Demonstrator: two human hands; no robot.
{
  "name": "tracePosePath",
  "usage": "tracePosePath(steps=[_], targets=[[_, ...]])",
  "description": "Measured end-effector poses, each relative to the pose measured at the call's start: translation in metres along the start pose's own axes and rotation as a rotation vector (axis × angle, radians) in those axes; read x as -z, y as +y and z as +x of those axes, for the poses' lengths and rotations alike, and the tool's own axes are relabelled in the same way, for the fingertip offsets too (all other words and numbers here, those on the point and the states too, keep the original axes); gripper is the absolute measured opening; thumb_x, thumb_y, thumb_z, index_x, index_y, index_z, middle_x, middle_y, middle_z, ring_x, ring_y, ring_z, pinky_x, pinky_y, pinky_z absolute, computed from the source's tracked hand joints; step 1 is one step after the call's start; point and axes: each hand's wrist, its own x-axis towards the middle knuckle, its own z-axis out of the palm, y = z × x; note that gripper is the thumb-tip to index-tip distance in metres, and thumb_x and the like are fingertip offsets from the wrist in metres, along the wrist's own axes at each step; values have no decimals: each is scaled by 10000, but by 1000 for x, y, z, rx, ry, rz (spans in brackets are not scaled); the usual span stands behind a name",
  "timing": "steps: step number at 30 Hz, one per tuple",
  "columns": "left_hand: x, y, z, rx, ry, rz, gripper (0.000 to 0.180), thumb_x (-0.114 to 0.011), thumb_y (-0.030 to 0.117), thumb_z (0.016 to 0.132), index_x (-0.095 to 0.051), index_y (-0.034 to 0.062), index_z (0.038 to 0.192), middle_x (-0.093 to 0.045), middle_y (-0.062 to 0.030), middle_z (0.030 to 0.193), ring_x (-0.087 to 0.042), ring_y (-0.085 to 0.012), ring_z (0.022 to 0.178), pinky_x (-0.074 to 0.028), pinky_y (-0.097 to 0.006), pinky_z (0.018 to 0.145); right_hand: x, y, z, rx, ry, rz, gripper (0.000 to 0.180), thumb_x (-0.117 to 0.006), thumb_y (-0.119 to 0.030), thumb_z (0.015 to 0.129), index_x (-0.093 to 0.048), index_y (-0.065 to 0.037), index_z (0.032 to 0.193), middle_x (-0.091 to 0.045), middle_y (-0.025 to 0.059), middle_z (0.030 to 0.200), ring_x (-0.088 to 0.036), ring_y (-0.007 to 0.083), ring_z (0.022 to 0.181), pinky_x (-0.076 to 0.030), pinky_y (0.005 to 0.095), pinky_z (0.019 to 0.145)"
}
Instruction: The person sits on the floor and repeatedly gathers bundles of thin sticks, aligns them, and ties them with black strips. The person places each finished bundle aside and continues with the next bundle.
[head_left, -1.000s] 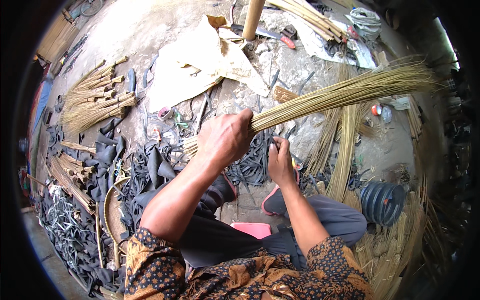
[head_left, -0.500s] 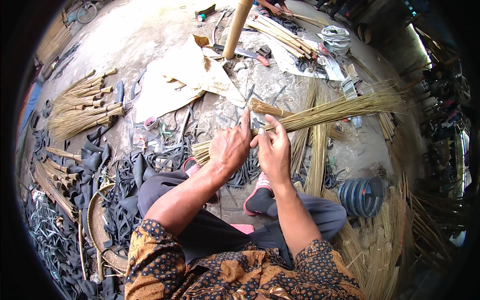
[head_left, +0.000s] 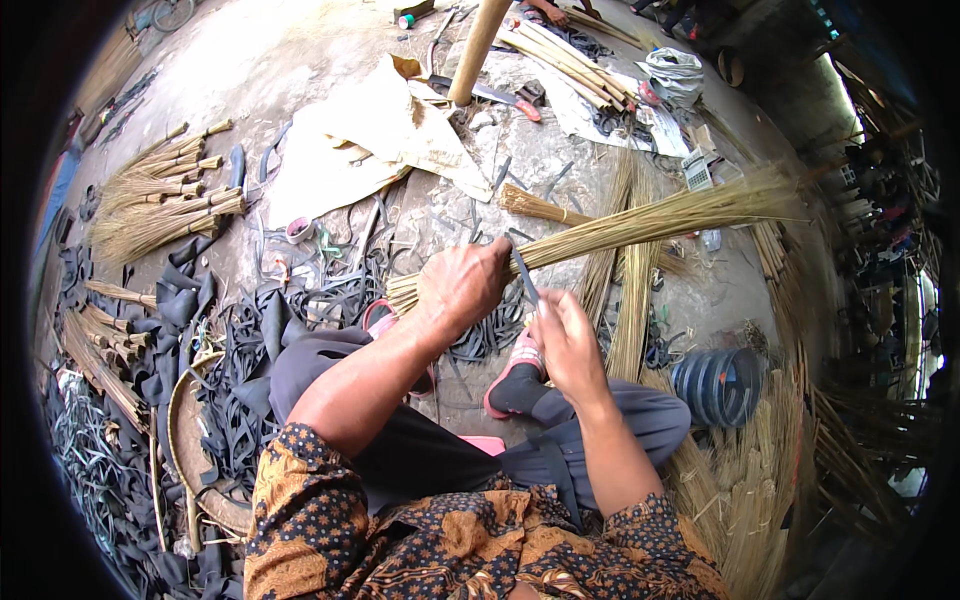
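My left hand [head_left: 462, 285] is closed round a bundle of thin straw-coloured sticks [head_left: 640, 222], near its thick cut end. The loose fine ends fan out to the right. A black rubber strip [head_left: 524, 275] runs from the bundle beside my left fingers to my right hand [head_left: 568, 340], which pinches it and pulls it taut toward me. Its tail seems to hang down over my lap. Behind the held bundle, a shorter tied bundle [head_left: 540, 206] lies on the ground.
Tied stick bundles [head_left: 165, 215] lie at the left, above heaped black rubber scraps [head_left: 180, 310] and a round woven tray [head_left: 185, 430]. A clear ribbed plastic container [head_left: 718, 388] stands right of my knee. Beyond are a wooden post [head_left: 478, 50], a knife [head_left: 500, 97], bamboo pieces [head_left: 570, 65] and another person's hand [head_left: 552, 14].
My right hand has moved down and away from the bundle, drawing the rubber strip out straight. The left hand keeps its hold on the sticks.
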Motion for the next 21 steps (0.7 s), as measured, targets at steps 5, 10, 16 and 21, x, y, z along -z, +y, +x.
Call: tracePosePath(steps=[5, 10, 16, 21], targets=[[17, 7, -13, -87, -183, -238, 299, -753, 318, 907, -678, 90, 1086, -724, -204, 860, -704, -429, 855, -544, -510, 755, 36, 35, -22, 139, -41, -453, 250, -490, -216, 1095, -645, -45, 997, -649, 109, 757, -661, 277, 693, -504, 385, 648], [22, 24, -31, -298, -478, -588, 288, -815, 223, 870, -668, 29, 1024, -689, -143, 785, -677, -263, 729, -508, -414, 705, 56, 34, 18, 747, 5, -830, 85, -627, -129, 976, -626, -51, 1009, -683, 164, 795, -710, 393, 758, -549, 440, 668], [24, 22, -26, -151, -1109, -851, 314, -820, 360, 920, -733, 105, 1082, -648, 2, 746, -570, -83, 673, -451, -264, 565, 60, 0, 32, 952, -232, -817, 182, -624, -257, 1035, -648, -81, 997, -693, 80, 832, -686, 305, 688, -532, 409, 610], [-1, 15, -20, -222, -387, -491, 371, -814, 308, 852, -665, 29, 1046, -725, -218, 900, -706, -411, 868, -547, -480, 781, 49, -34, 26, 326, -154, -1174, 272, -612, -236, 1007, -709, -32, 1159, -731, 234, 1091, -691, 446, 1018, -545, 501, 885]])
